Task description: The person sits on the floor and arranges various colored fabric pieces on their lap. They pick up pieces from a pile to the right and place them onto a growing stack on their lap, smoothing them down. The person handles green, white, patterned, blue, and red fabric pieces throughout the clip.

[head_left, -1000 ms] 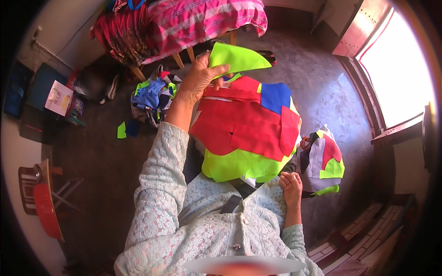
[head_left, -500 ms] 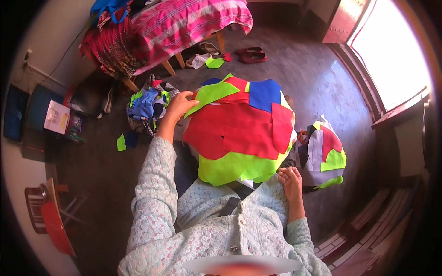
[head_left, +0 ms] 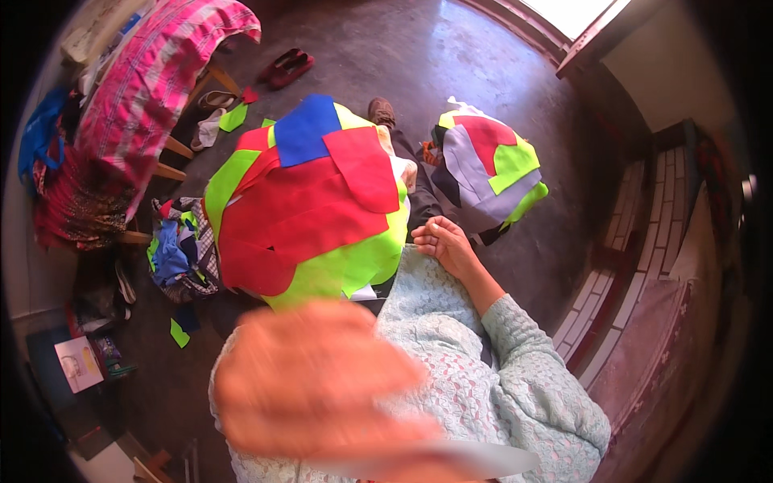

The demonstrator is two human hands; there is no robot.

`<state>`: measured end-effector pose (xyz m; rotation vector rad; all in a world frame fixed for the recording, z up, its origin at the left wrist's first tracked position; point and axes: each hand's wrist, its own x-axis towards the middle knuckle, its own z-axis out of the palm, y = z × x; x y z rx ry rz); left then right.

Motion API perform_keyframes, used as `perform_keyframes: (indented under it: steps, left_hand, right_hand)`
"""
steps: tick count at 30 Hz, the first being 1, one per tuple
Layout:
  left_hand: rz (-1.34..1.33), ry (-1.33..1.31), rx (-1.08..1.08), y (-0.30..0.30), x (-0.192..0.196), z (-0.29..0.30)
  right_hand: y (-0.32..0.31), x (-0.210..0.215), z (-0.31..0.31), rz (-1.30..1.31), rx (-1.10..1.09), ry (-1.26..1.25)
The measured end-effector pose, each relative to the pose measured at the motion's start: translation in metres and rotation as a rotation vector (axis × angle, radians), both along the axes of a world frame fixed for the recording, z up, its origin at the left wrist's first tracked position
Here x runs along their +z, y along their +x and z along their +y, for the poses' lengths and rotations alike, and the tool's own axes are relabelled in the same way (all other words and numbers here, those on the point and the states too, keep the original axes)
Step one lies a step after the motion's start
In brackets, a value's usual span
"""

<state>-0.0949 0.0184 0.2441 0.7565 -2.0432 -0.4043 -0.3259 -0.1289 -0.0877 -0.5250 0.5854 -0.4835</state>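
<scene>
Across my lap lies a rounded patchwork of fabric pieces (head_left: 310,201), mostly red, with lime green along the near edge and a blue patch at the far side. My left hand (head_left: 314,382) is raised close to the camera over my chest, off the fabric. Motion smears its fingers, so their pose is not readable. Beside the patchwork's near right edge is my right hand (head_left: 444,243), fingertips pinched together over my lap. Whatever those fingertips hold, if anything, is too small to make out.
A second patchwork bundle (head_left: 491,165) in grey, red and green lies on the right. On the left sits a heap of fabric scraps (head_left: 173,253) in checked cloth. Farther off are a pink-covered table (head_left: 153,76), dark red shoes (head_left: 286,68) and a green scrap (head_left: 179,332).
My left hand has let go of the patchwork's far left edge and come up toward the camera. The right hand stays pinched near the fabric. The view has turned rightward.
</scene>
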Motion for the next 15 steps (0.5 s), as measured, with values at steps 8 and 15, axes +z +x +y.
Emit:
perform_keyframes:
  steps: [8,15]
  left_hand:
    - [0.438,-0.18,-0.007,-0.077,-0.022,-0.014]
    - [0.259,-0.188,-0.034,-0.07,-0.021,-0.026]
  right_hand:
    - [0.004,-0.003,0.0,-0.041,-0.022,0.034]
    - [-0.01,-0.006,-0.015,-0.006,-0.09,-0.01]
